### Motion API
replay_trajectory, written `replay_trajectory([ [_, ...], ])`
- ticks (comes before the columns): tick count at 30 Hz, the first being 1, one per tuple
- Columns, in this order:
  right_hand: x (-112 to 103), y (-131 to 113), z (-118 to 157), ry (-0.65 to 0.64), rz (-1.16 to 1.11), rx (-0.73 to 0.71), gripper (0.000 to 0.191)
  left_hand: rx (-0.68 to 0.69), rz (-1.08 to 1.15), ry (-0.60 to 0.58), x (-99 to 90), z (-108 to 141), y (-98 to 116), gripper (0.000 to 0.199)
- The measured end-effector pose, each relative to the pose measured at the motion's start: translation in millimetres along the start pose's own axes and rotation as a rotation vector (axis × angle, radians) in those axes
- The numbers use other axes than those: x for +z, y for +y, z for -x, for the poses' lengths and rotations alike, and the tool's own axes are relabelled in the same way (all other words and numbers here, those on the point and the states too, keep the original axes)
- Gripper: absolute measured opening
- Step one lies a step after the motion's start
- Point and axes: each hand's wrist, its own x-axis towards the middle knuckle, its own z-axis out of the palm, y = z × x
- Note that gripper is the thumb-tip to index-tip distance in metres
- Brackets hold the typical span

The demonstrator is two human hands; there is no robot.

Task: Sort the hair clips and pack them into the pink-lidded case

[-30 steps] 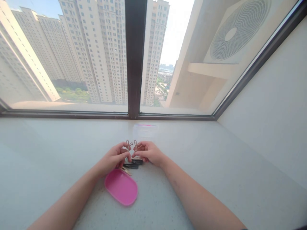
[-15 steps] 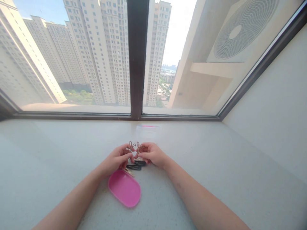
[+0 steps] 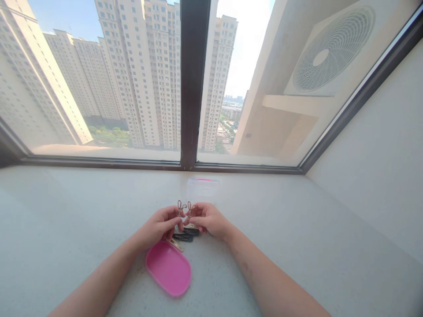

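Observation:
Between the thumb and fingers of my left hand (image 3: 165, 223) is a brown rabbit-shaped hair clip (image 3: 180, 208), its thin loops standing upright. My right hand (image 3: 209, 219) pinches a similar brown rabbit-shaped hair clip (image 3: 189, 210), close beside the first; I cannot tell whether they touch. Just below the hands, several black snap hair clips (image 3: 183, 237) lie on the pale sill, partly covered by my fingers. A beige snap hair clip (image 3: 177, 245) rests near the upper edge of a pink oval tray (image 3: 169, 269), close to my left hand.
Behind the hands a clear plastic box (image 3: 203, 188) with a pink mark stands on the speckled white sill (image 3: 280, 220). A dark window frame (image 3: 191, 88) runs along the back, with high buildings outside. A white wall (image 3: 373, 176) bounds the right side.
The whole view has tilted, so the scene sits slightly lower in the picture. Both hands keep the rabbit-shaped clips, which now appear a little closer together.

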Motion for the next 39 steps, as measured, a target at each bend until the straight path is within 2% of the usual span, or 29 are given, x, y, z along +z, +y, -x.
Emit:
replay_trajectory([
  [13,1.1,-1.1,-0.4,-0.010,0.003,-0.013,0.026,-0.012,0.002,0.001,0.2,-1.8,-0.6,0.026],
  [25,1.1,0.2,-0.8,-0.027,-0.002,-0.008,0.026,-0.022,0.006,0.027,0.6,-1.4,-2.8,0.036],
  [39,0.1,2.1,-2.7,0.037,-0.035,0.002,0.034,-0.043,0.055,0.048,0.8,-1.9,-3.2,0.046],
])
